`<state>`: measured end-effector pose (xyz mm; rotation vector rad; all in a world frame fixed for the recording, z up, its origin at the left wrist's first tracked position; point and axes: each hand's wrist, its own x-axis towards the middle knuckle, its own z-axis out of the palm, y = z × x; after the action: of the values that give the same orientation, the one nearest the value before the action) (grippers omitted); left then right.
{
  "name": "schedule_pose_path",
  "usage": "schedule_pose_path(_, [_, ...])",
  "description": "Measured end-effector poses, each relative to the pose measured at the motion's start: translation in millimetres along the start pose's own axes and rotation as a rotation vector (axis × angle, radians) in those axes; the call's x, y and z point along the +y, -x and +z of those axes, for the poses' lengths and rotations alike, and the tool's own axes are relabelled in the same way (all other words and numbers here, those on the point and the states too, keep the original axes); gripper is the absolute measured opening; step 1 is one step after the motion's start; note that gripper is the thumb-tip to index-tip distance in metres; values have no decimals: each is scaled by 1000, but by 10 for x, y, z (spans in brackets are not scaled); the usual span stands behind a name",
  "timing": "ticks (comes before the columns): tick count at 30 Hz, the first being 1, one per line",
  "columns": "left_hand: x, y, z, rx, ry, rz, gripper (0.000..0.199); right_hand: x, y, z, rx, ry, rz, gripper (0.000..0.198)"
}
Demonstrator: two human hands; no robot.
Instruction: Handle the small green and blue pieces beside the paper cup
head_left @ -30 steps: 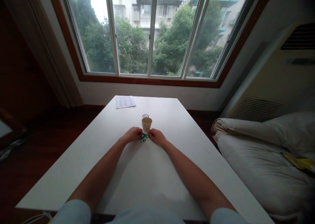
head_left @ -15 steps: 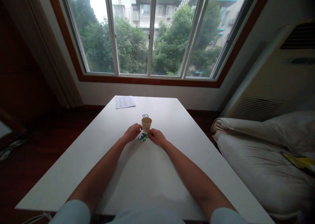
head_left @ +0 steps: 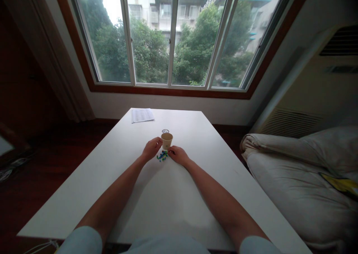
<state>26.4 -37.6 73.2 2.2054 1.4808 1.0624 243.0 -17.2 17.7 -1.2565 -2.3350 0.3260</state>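
Note:
A tan paper cup (head_left: 167,142) stands upright on the white table. Just in front of its base lies a small scatter of blue, green and dark beads (head_left: 162,156). My left hand (head_left: 152,148) is at the cup's left side, thumb and fingertips drawn together near the rim; whatever they pinch is too small to make out. My right hand (head_left: 178,155) rests low at the right of the beads, its fingers curled together by the cup's base. Whether a bead sits between those fingertips, I cannot tell.
Behind the cup lies a small clear item with a dark outline (head_left: 165,131). Printed sheets of paper (head_left: 142,115) are at the table's far left corner. A sofa with a pale cover (head_left: 279,172) stands along the right, and a window is beyond the table (head_left: 69,194).
My left hand has risen slightly and shifted toward the cup's rim, its fingers closer together. My right hand has stayed by the beads.

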Motion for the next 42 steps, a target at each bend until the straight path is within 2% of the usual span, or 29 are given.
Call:
schedule_pose_path(6, [18, -8, 25, -7, 119, -29, 19, 0, 0, -3, 1, 5, -6, 15])
schedule_pose_path(23, [25, -41, 74, 125, 185, -93, 15, -2, 11, -3, 14, -3, -15, 15])
schedule_pose_path(42, [102, -29, 48, 87, 199, 22, 19, 20, 8, 9, 28, -15, -30, 15])
